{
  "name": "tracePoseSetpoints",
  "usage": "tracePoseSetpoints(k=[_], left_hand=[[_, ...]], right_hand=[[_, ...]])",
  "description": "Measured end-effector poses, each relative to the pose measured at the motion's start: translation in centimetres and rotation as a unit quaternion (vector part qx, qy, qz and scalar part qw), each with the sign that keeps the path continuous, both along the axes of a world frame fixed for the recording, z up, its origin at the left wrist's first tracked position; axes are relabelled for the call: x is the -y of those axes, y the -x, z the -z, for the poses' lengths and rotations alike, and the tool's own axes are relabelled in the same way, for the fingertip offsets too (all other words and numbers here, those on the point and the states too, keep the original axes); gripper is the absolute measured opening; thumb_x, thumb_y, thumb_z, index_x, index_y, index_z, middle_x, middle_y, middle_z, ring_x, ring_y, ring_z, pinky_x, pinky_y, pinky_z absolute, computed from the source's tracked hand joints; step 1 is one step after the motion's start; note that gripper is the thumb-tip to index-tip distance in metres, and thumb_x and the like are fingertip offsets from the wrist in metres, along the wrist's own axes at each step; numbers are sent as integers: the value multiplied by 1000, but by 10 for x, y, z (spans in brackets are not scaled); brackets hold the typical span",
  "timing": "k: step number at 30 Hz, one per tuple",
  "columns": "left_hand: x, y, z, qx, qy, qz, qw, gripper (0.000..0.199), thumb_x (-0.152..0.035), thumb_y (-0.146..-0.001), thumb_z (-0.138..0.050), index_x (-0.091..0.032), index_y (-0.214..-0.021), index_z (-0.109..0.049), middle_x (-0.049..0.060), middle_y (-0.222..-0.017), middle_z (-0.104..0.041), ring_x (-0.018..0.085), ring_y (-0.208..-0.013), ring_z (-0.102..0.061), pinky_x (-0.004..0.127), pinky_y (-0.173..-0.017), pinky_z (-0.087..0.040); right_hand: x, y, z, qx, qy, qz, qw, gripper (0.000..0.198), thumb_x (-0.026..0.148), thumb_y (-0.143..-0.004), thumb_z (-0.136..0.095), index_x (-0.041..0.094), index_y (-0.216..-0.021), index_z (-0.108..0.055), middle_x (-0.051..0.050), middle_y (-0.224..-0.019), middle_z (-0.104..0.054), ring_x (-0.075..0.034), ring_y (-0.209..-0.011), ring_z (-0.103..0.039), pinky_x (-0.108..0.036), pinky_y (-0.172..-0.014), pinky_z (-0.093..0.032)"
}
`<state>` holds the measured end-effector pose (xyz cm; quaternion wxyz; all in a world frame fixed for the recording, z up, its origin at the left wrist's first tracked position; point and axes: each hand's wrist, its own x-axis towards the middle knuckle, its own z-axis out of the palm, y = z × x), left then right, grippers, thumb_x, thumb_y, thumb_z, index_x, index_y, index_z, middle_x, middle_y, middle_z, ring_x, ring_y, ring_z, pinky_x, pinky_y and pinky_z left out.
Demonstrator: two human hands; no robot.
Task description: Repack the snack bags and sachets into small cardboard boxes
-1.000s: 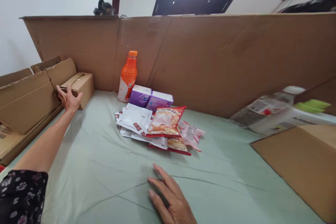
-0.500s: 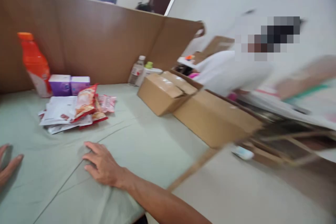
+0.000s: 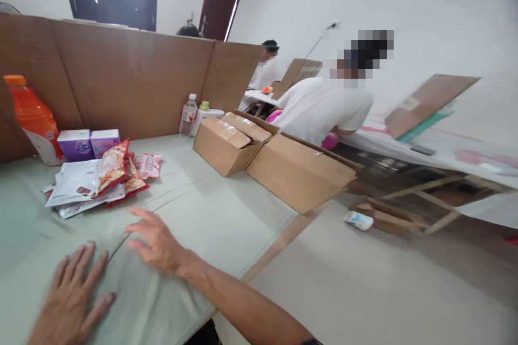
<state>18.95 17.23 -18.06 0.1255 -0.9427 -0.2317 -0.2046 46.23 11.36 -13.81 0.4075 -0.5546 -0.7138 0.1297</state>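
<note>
My left hand (image 3: 75,294) lies flat on the pale green cloth (image 3: 194,199), fingers spread, holding nothing. To its right my right hand (image 3: 157,242), slightly blurred, is at the cloth with its fingers apart and nothing in them. Just beyond both hands is a pile of white flat packets (image 3: 76,180). Red snack bags (image 3: 113,164) lie on the pile's right side, beside a small pink packet (image 3: 148,165). Behind stand two purple tissue packs (image 3: 75,145) and an orange drink bottle (image 3: 32,118), which looks tilted in this slanted view.
A cardboard screen (image 3: 137,81) borders the table's back. Near its right end are a clear bottle (image 3: 188,116) and a white bottle with a green cap (image 3: 205,113). Cardboard boxes (image 3: 299,170) line the right edge. Beyond sits a person in white (image 3: 324,102). A white cup (image 3: 359,220) lies on the floor.
The view has shifted, and the things on the table appear farther left and slightly lower. My left hand has come from the left edge fully into view, nearer my right hand.
</note>
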Motion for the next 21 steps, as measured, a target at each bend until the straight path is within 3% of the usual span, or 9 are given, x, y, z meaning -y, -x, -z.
tracePoseSetpoints(k=[3,6,8,11,13,16,19,21], left_hand=[[29,-16,-9,-17,-24,48,998,71,-56,-98,-56,-27,-161,-43,16,-162,-51,36,-146,-50,52,-128,-23],[51,-28,-17,-37,-16,83,996,76,-59,-97,-57,-25,-163,-40,14,-165,-46,34,-153,-41,50,-132,-10],[58,-34,-21,-46,-11,104,993,78,-61,-96,-58,-25,-163,-39,13,-166,-46,35,-155,-38,52,-131,-13],[59,-43,-24,-68,-10,141,988,83,-64,-95,-60,-26,-165,-36,13,-164,-49,38,-151,-44,54,-127,-25],[60,-50,-23,-78,-1,162,984,85,-68,-95,-60,-27,-166,-34,14,-163,-49,39,-148,-48,54,-124,-31],[63,-58,-18,-75,34,152,985,91,-70,-93,-62,-28,-167,-30,15,-166,-45,40,-150,-45,57,-127,-26],[69,-60,-15,-70,76,125,987,93,-69,-92,-65,-30,-167,-28,12,-170,-38,39,-155,-39,59,-131,-20],[69,-59,-18,-80,105,142,981,89,-65,-94,-64,-31,-167,-28,11,-171,-34,39,-155,-39,59,-130,-26]], right_hand=[[14,-52,-11,-87,-57,104,989,31,36,-97,-61,22,-121,-75,-15,-152,-59,-27,-142,-55,-45,-118,-44],[25,-125,-18,-170,-90,262,946,34,42,-91,-63,22,-115,-75,-15,-147,-63,-29,-124,-66,-44,-96,-58],[30,-175,-23,-194,-122,350,908,42,43,-81,-68,19,-116,-74,-17,-144,-64,-31,-120,-68,-43,-92,-60],[33,-234,-37,-242,-124,447,852,64,38,-73,-68,15,-132,-66,-17,-134,-70,-29,-111,-71,-38,-81,-63],[30,-259,-46,-257,-113,481,831,73,34,-70,-68,14,-140,-60,-18,-137,-67,-26,-99,-73,-31,-64,-62],[19,-278,-54,-264,-104,489,825,75,30,-70,-69,15,-143,-57,-19,-148,-60,-20,-82,-74,-23,-45,-53],[5,-285,-54,-285,-97,489,819,73,25,-71,-71,16,-142,-54,-20,-148,-59,-15,-70,-73,-19,-38,-47],[-2,-287,-53,-305,-92,489,812,66,22,-72,-71,16,-136,-55,-20,-145,-61,-13,-67,-72,-16,-36,-43]])
